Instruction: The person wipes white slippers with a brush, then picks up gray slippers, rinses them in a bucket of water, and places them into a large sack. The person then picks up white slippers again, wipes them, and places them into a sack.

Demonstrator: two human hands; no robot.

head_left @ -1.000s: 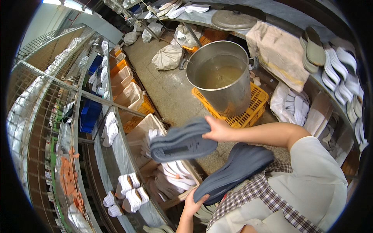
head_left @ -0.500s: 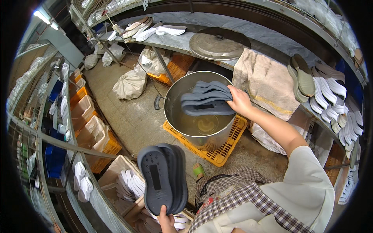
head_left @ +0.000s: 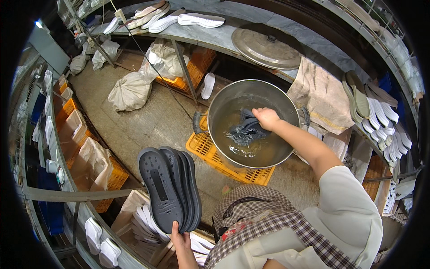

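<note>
My right hand point(head_left: 266, 119) is closed on several dark grey shoe soles point(head_left: 247, 126) and holds them down in the liquid of a large metal pot point(head_left: 222, 148). The liquid ripples around them, and their lower parts are under the surface. Over on the left, my left hand point(head_left: 180, 236) grips a fanned stack of dark grey shoe soles point(head_left: 166, 188) by the heel end, clear of the pot. The front sole shows a long dark recess and small holes.
The pot stands on a yellow plastic crate point(head_left: 210, 150). Behind it, a bench point(head_left: 197, 33) carries a round metal lid point(head_left: 267, 45), a beige cloth point(head_left: 320, 96) and white soles point(head_left: 380, 112). A box of white soles point(head_left: 145, 219) sits under my left hand. Tied sacks point(head_left: 130, 92) lie on the floor.
My right hand has lowered its soles from above the pot into the liquid. The soles in my left hand have shifted and spread apart more. The whole view has turned slightly.
</note>
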